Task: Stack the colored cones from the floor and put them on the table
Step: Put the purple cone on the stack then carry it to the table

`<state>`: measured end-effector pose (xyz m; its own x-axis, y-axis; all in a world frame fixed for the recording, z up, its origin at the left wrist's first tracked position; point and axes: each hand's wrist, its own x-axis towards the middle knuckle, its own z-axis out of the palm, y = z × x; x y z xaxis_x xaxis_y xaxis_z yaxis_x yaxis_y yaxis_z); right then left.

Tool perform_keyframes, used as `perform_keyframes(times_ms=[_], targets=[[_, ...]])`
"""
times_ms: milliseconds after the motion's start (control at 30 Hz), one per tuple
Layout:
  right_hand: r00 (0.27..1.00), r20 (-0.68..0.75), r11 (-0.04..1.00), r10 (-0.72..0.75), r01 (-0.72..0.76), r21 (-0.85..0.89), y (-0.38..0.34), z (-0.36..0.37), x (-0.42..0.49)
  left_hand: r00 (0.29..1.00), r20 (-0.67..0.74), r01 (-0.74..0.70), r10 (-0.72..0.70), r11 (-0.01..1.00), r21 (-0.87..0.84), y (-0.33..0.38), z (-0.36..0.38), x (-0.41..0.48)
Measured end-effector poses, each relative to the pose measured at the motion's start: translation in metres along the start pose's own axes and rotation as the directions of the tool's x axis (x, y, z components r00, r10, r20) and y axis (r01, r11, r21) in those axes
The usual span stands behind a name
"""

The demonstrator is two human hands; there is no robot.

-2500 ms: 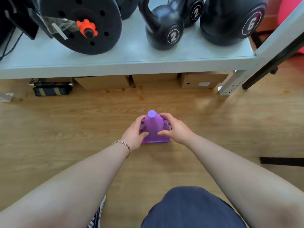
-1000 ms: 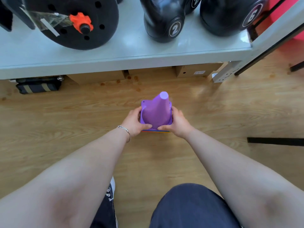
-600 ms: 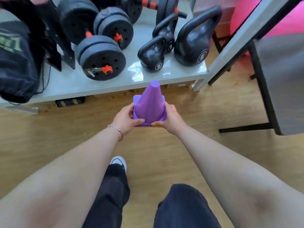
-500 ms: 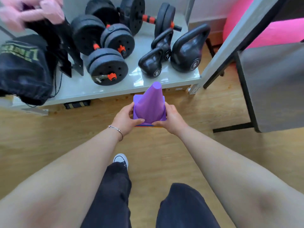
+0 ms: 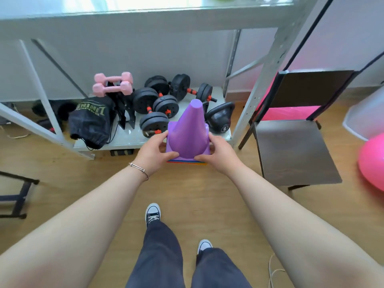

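Observation:
A stack of cones with a purple one on top is held upright in the air in front of me, well above the wooden floor. Thin edges of other colours (blue, green, orange) show under its purple base. My left hand grips the left side of the base, thumb on top. My right hand holds the right side the same way. The glass-topped table stretches across the top of the view, its front edge above and beyond the cones.
Under the table a low shelf carries black dumbbells, a kettlebell, pink dumbbells and a black bag. A dark chair stands at right, a pink ball at far right. A black frame is left.
I have risen from a crouch. The cone stack has come up off the floor in both hands, and the view now reaches the table top and the chair.

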<state>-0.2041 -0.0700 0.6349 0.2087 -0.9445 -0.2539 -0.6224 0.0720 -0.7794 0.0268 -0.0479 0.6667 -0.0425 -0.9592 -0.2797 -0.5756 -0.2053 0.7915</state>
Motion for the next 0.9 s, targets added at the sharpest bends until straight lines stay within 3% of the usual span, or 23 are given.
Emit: perform_keyframes(times_ms=[333, 900], targets=[[0.986, -0.010, 0.982, -0.164, 0.162, -0.101, -0.122, -0.091, -0.043, 0.980, -0.158, -0.127, 0.124, 0.992, -0.009, 0.100, -0.071, -0.061], [0.963, -0.196, 0.983, -0.186, 0.180, -0.048, -0.297, -0.120, 0.029, 0.955, -0.217, -0.222, 0.204, 0.973, -0.063, 0.166, -0.237, 0.001]])
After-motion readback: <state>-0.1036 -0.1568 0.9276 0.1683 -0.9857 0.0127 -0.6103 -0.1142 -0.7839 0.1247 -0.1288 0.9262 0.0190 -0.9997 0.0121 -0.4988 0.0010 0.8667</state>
